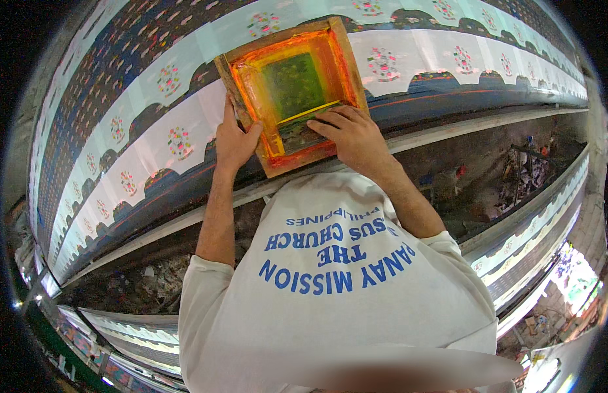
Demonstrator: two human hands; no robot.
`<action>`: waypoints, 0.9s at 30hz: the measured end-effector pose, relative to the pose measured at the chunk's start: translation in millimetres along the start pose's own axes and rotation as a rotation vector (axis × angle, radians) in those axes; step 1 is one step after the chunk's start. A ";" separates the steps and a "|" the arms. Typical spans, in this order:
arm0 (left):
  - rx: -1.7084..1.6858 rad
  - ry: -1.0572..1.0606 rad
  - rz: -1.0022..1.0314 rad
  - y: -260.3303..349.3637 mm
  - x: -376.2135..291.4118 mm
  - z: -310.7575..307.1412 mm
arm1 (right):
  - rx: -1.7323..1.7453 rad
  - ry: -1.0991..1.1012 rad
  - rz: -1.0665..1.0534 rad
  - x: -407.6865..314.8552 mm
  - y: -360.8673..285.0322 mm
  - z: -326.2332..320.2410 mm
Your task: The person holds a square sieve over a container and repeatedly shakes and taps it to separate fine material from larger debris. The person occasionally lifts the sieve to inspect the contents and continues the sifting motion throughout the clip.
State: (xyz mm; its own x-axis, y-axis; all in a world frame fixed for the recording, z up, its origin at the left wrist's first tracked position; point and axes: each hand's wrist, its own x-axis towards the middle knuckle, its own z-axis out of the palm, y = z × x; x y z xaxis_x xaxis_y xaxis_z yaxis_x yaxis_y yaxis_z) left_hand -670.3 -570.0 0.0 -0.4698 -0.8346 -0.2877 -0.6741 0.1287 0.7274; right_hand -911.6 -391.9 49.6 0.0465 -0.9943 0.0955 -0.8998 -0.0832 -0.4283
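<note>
A wooden screen-printing frame [351, 61] lies tilted over the printing table in front of me. Orange and yellow ink smears its inner border, and a dark green mesh [295, 83] fills the middle. My left hand [237, 140] grips the frame's left side, thumb on top. Inside the frame's near end, the fingers of my right hand [360, 140] bend over a squeegee with a yellow edge [308, 113]. My palm and the frame hide part of the squeegee. Below the frame, white fabric pieces [407, 54] carry multicoloured printed motifs.
Scalloped pale fabric pieces [178, 93] run in rows along the long dark table [407, 100]. A ledge [441, 130] borders its near side. Behind me, a littered gap [510, 172] separates it from another fabric-covered table [525, 226].
</note>
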 end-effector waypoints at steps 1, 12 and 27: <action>0.031 0.026 0.037 10.3 2.4 14.1 | -0.002 -0.007 0.006 -7.1 14.6 -8.1; -0.040 0.021 0.108 123.8 43.4 152.0 | -0.008 -0.001 0.055 -77.0 162.4 -76.5; -0.166 0.066 0.197 107.8 49.5 172.7 | 0.064 -0.240 -0.022 -71.4 182.7 -104.0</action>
State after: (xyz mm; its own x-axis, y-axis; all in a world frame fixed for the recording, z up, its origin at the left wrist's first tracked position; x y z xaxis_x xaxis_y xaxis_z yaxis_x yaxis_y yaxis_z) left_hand -864.7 -505.0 -43.5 -0.5412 -0.8358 -0.0928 -0.4674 0.2072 0.8594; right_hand -1124.5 -329.2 57.9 0.1744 -0.9787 -0.1079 -0.8687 -0.1013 -0.4849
